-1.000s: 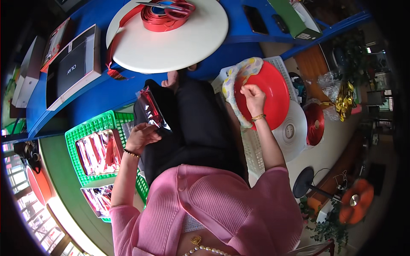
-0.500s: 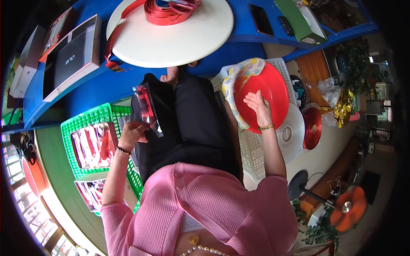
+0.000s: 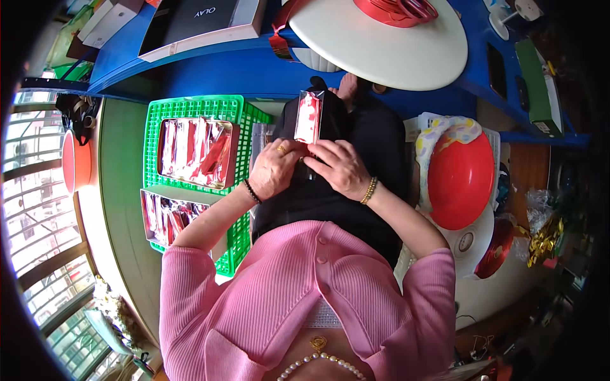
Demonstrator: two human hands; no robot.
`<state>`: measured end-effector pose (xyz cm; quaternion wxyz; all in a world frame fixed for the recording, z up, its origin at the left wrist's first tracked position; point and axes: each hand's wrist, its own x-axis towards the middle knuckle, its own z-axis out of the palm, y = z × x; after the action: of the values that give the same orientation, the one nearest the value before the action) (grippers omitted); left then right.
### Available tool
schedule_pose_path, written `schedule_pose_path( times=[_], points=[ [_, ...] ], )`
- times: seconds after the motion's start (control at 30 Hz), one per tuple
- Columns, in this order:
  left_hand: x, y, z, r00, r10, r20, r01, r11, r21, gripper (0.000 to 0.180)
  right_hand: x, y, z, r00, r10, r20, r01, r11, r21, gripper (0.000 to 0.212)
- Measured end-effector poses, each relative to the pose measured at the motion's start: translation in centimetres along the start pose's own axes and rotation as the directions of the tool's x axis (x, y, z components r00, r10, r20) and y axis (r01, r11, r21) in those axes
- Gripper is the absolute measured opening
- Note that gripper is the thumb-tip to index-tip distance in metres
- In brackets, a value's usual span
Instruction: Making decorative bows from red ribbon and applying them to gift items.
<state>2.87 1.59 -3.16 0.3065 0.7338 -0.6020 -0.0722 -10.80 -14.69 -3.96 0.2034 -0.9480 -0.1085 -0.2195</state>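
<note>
while barred windows (image 3: 41, 203) line the far left, a round orange-red object (image 3: 76, 162) stands near them, with a dark bag (image 3: 76, 114) just above it. farther right, beyond a green panel (image 3: 130, 197), sits a green basket (image 3: 154, 143); a tray (image 3: 233, 159) of shiny red and clear packets rests in or on it, i cannot tell which, and a second box of similar packets (image 3: 171, 219) lies just below. above these, a box with a dark inside (image 3: 197, 22) lies on the blue bench (image 3: 130, 44).

near the middle, the left hand (image 3: 274, 170) has its fingers bent, pinching the near end of a clear packet with red contents (image 3: 308, 119). this packet lies over the dark trousers (image 3: 378, 133), its far end pointing away from the person. the right hand (image 3: 341, 168) meets the left from the other side, thumb and fingers also pinching the near end.

up and to the right, a white round board (image 3: 381, 57) bears a roll of red ribbon (image 3: 384, 14). lower down, a patterned cloth (image 3: 438, 136) hangs over the rim of a red basin (image 3: 460, 181), with a white reel (image 3: 467, 242) and a red reel (image 3: 497, 251) just beside it. a phone (image 3: 497, 71) and a green box (image 3: 539, 95) lie above, and crumpled gold foil (image 3: 548, 244) is at far right.
</note>
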Motion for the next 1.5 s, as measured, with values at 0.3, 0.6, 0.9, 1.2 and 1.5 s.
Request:
schedule_pose_path(
  times=[0.3,0.6,0.9,1.2,1.5],
  points=[
    [-3.4,-2.0,1.2,0.999,-0.035,0.000,0.035,0.986,-0.166,0.041,-0.6,1.0,3.0,0.973,0.207,-0.101,-0.157,0.918,0.364,0.010],
    [-2.6,0.4,4.1,0.845,-0.441,-0.304,0.340,0.880,-0.332,0.008,-0.6,0.0,3.0,0.747,0.631,0.209,-0.627,0.565,0.536,0.007],
    [-2.2,1.4,5.1,0.660,-0.690,-0.298,0.563,0.717,-0.412,0.010,-0.2,0.1,2.6,0.628,0.681,0.377,-0.734,0.356,0.579,0.018],
    [-2.3,1.5,5.0,0.674,-0.672,-0.306,0.568,0.736,-0.367,0.010,0.7,-0.3,3.7,0.584,0.772,0.251,-0.754,0.401,0.520,0.027],
    [-1.9,0.8,3.5,0.670,-0.681,-0.295,0.541,0.720,-0.434,0.023,1.2,-0.6,3.7,0.585,0.775,0.239,-0.765,0.429,0.481,0.023]
  ],
)
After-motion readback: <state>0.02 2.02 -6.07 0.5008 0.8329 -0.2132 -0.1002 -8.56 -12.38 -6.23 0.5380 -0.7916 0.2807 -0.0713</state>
